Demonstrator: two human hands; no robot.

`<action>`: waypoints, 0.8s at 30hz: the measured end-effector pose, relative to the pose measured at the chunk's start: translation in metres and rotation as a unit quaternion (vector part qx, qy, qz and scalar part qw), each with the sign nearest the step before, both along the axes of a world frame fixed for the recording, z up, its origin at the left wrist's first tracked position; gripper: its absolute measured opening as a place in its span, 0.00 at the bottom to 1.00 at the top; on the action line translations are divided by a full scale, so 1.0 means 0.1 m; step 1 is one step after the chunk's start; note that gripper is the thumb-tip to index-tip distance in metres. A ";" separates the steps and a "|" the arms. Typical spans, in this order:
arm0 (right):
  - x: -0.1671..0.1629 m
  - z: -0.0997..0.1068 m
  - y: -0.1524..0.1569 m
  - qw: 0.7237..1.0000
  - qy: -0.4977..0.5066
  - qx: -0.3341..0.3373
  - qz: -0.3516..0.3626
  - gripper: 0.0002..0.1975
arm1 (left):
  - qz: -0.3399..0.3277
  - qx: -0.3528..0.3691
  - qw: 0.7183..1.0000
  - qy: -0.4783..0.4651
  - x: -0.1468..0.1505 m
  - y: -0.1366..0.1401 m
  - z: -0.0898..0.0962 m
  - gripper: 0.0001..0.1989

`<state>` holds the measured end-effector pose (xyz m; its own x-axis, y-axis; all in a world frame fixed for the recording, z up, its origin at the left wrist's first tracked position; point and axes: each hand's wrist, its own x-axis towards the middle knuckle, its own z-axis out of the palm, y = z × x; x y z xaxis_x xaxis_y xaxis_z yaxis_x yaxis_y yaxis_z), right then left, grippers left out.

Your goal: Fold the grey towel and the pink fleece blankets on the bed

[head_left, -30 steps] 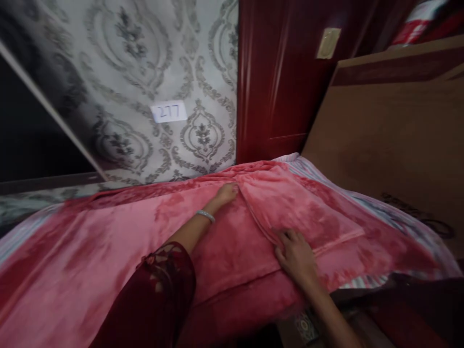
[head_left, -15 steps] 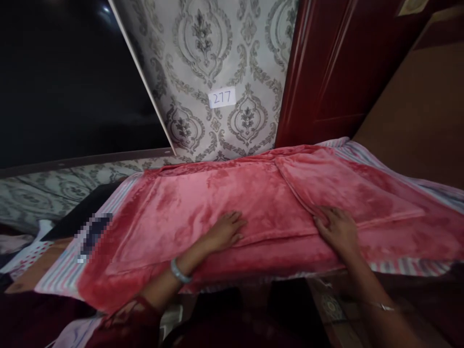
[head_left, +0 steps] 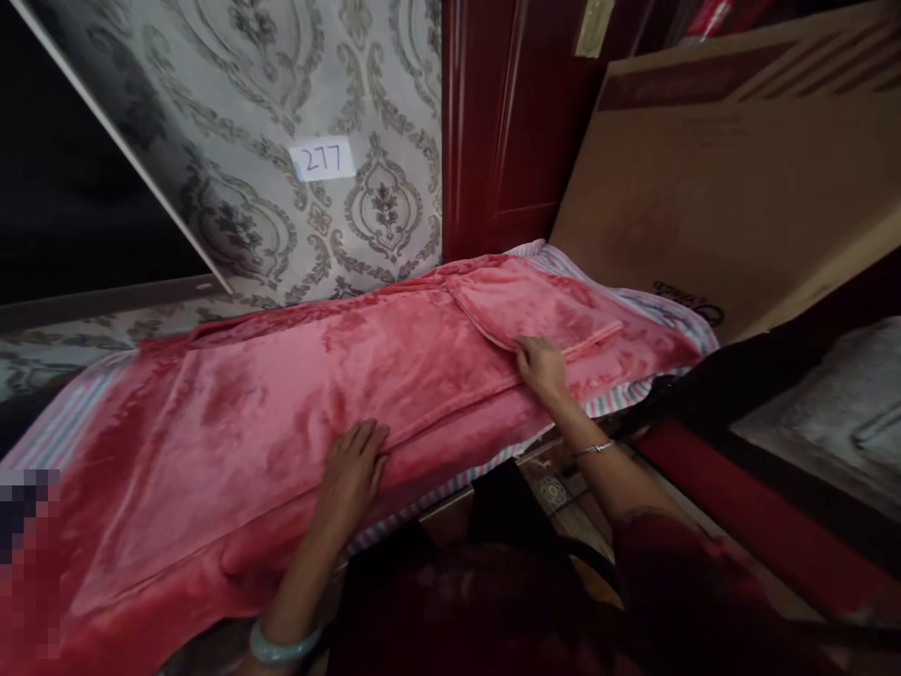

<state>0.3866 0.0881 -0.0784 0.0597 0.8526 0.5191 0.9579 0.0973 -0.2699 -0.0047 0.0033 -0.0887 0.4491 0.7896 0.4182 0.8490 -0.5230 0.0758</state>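
Evidently, the pink-red plush cloth (head_left: 274, 394) lies spread over a pastel-striped cloth (head_left: 67, 418). It should handle soft and limp, best taken by its folded flap (head_left: 525, 300). The left hand (head_left: 354, 471) rests on it, unclenched; the right hand (head_left: 546, 371) touches the flap's edge, whether pinching cannot be told.
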 end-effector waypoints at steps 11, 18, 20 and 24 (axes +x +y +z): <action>-0.14 -0.36 -0.19 0.995 0.068 0.067 0.039 0.20 | -0.002 0.068 0.998 -0.009 0.02 -0.02 -0.05 0.18; -0.09 -0.41 -0.21 0.990 0.079 0.101 0.053 0.20 | -0.019 0.079 0.997 -0.016 0.03 -0.14 -0.01 0.18; -0.09 -0.44 -0.21 0.989 0.082 0.106 0.059 0.20 | -0.022 0.081 0.996 -0.029 -0.08 -0.14 0.09 0.19; -0.06 -0.49 -0.20 0.987 0.100 0.096 0.083 0.21 | 0.078 0.045 0.995 -0.040 -0.54 0.00 0.40 0.23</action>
<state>0.3803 0.0686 -0.1272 0.0453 0.7463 0.6640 0.8535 0.3165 -0.4140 -0.0590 0.0031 -0.0485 0.2859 0.8050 0.5198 0.9138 -0.3924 0.1050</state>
